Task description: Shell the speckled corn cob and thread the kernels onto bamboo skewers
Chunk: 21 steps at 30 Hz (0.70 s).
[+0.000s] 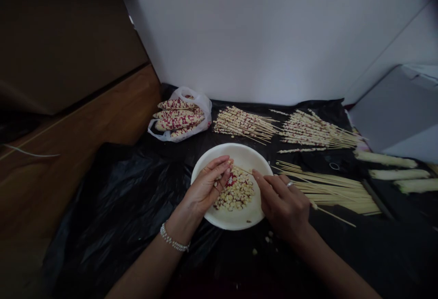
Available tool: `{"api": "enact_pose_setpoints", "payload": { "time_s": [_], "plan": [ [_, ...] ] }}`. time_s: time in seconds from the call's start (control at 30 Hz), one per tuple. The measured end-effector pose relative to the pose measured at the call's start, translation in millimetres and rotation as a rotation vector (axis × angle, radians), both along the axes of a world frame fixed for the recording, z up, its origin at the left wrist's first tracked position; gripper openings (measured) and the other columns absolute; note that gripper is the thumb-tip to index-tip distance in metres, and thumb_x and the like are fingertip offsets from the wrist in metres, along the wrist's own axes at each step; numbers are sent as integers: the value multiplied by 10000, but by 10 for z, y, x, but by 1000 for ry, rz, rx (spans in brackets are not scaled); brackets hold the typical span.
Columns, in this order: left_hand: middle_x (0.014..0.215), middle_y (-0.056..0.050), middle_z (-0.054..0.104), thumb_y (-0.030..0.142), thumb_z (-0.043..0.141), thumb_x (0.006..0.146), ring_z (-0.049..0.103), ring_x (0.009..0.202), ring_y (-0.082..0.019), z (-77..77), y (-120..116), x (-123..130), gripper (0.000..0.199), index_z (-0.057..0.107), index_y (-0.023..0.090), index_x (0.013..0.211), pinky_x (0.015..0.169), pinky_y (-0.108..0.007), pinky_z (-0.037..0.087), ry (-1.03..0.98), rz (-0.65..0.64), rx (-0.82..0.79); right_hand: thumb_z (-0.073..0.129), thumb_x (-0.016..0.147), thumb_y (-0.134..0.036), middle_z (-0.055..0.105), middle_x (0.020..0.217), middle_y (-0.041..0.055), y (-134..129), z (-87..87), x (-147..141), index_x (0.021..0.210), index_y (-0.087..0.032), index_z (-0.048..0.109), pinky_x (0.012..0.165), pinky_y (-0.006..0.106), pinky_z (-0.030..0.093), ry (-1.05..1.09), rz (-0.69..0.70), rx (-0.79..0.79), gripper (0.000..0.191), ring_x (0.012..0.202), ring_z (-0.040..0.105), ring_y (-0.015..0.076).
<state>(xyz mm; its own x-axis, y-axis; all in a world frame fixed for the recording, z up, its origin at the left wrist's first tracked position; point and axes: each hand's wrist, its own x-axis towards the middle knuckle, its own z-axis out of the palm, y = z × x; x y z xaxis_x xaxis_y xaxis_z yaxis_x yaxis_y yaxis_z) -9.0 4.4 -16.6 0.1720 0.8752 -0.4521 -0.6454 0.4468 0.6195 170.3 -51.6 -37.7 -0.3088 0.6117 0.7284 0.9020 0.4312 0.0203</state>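
Observation:
A white bowl (255, 214) holds loose pale and dark red corn kernels (236, 194). Over its left side, my left hand (208, 182) is pinched on a corn kernel at its fingertips, with more kernels against the curled fingers. A thin wooden skewer (243, 169) runs between the two hands, its left end at the kernel. My right hand (282, 198) is closed round this skewer over the bowl's right rim. The other part of the skewer is hidden in the palm; a stick with a kernel on it comes out behind the hand.
Corn cobs (178, 118) lie in a plastic bag (205, 105). Two piles of kernel-threaded skewers (242, 123) lie behind the bowl. Bare skewers (338, 191) and stripped cobs (398, 174) are at the right. Black plastic sheeting (137, 207) lies underneath; a white wall (246, 34) stands behind.

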Motion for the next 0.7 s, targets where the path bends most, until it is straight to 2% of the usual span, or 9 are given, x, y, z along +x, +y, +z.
{"api": "enact_pose_setpoints", "payload": {
  "time_s": [0.37,0.7],
  "plan": [
    [820,-40,705,85,730,680,644,715,-67,-82,-35,27,200,702,127,874,656,-114,519,62,-30,141,553,795,-48,663,833,40,-22,-19,-47,1314,-158,480,711,264,441,-17,-2,-5,536,768,558,146],
    [810,-42,687,92,716,701,636,708,-67,-75,-21,-6,187,712,115,887,679,-125,533,25,-90,19,571,780,-40,663,815,37,-9,12,-30,1247,-143,543,720,255,423,-35,10,5,478,762,545,142]
  ]
}}
